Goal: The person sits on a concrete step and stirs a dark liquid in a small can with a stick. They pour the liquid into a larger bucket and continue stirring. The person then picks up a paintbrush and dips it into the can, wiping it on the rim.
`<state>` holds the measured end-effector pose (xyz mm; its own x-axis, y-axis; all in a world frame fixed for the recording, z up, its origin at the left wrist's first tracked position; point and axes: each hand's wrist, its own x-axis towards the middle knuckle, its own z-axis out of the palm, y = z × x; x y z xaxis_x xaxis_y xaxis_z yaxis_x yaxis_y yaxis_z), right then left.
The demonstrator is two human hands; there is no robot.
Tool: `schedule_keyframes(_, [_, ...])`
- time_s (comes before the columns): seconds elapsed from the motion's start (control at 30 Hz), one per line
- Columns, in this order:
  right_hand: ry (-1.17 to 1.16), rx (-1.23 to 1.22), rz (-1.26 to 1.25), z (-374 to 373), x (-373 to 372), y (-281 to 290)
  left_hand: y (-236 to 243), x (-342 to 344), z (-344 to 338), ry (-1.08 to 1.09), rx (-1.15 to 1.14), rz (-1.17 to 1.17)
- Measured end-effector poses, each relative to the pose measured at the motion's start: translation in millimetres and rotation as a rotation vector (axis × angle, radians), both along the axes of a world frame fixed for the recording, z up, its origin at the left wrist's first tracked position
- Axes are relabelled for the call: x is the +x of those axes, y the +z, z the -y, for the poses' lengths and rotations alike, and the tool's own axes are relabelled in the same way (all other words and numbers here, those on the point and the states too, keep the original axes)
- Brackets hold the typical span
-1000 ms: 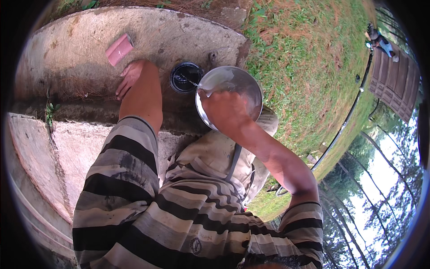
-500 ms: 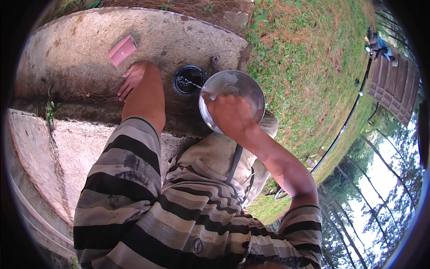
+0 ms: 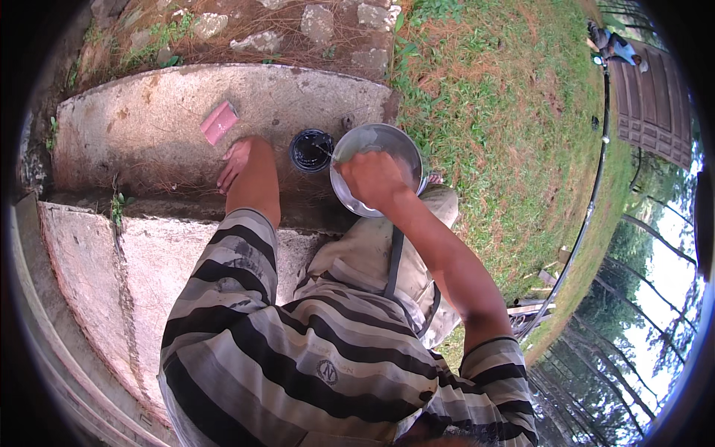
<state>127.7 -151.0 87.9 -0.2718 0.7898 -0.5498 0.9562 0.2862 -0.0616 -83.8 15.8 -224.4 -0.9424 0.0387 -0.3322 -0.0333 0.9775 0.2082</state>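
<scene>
A person in a striped shirt (image 3: 328, 365) holds a shiny metal bowl (image 3: 386, 140) in the right hand (image 3: 370, 179), fingers closed at its left side, as a thin stream runs into a dark round container (image 3: 310, 150) just beside it on a concrete ledge (image 3: 141, 130). The left hand (image 3: 237, 162), loosely open, rests on the ledge near a pink block (image 3: 220, 124). Grass (image 3: 484, 149) lies at right; another person (image 3: 620, 49) in blue appears well apart.
</scene>
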Motion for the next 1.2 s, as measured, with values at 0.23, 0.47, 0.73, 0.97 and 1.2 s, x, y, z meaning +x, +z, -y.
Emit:
schedule_keyframes(0.23, [-0.031, 0.127, -0.110, 1, -3, -23, 30, -47, 12, 0.116, 0.142, -0.087])
schedule_keyframes(0.47, [-0.007, 0.151, -0.069, 12, -7, -15, 171, 6, 66, -1.258, 0.907, 0.805])
schedule_keyframes(0.73, [0.017, 0.199, -0.053, 16, -11, -30, 226, 39, 74, -2.248, 0.462, 0.428])
schedule_keyframes(0.97, [-0.028, 0.215, -0.045, 13, -10, -26, 217, 28, 73, -1.893, 0.651, 0.410])
schedule_keyframes(1.2, [-0.089, 0.187, -0.130, 9, -13, -32, 205, 23, 68, -1.703, 0.615, 0.348])
